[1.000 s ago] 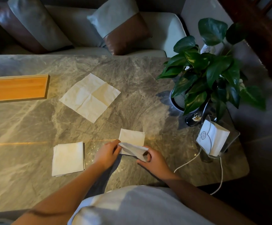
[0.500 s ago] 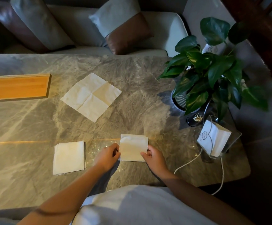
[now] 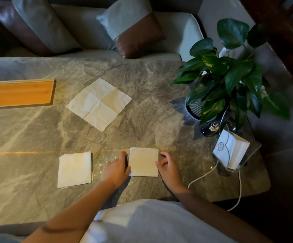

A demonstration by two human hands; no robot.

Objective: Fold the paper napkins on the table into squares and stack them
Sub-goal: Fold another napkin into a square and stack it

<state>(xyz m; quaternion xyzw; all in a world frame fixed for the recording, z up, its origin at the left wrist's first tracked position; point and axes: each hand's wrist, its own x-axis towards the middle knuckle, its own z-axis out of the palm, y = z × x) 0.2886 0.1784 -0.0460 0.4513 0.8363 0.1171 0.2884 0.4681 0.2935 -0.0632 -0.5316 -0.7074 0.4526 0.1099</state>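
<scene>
The folded napkin (image 3: 144, 162) at lower centre (light, limp) looked best pinched by its side edges, where left hand (image 3: 116, 168) and right hand (image 3: 168, 166) curled loosely, grip unclear.

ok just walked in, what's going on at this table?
A person is folding paper napkins into squares on a marble table. Their left hand and right hand sit at the two side edges of a folded napkin lying flat. Whether the left hand pinches it is unclear. A stack of folded napkins lies apart to its left. One unfolded napkin lies further back, not yet done, right of a wooden tray.
</scene>
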